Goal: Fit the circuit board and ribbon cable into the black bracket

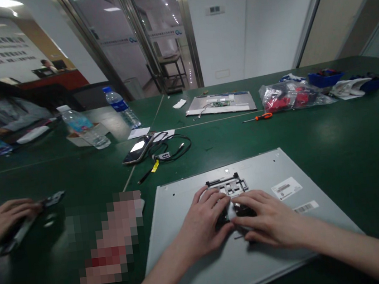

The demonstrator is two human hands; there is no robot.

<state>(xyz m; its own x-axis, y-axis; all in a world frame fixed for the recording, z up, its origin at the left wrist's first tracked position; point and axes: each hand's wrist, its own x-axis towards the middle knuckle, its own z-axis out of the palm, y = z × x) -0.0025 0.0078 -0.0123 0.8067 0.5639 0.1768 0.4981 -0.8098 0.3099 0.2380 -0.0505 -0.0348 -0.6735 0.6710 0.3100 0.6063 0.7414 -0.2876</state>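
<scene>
Head view: a grey metal-backed panel [174, 221] lies flat on the green table [347, 142], and both hands meet over its middle. The left hand [203, 222] is partly closed, its bent fingers gripping one side of a small dark part with a white middle [230, 211]. The right hand [273, 219] has hold of the other side, fingers curled and thumb tucked low. The hands cover much of that part, so I cannot tell whether it is fastened to the panel or loose.

Just beyond, at 12 o'clock from the hands, sits a slotted black bracket [232, 185]; paper labels [286, 188] lie at 2 o'clock. An orange-handled screwdriver [264, 116] rests farther off at 1 o'clock, a coiled black cable [184, 138] at 11.

As I judge it, uneven force between the hands could make the part skid and scratch the metal. Pressing hard could flex the panel if it is thin. Anything small that came loose might drop into the bracket's slots, with the fingers blocking sight of it.
</scene>
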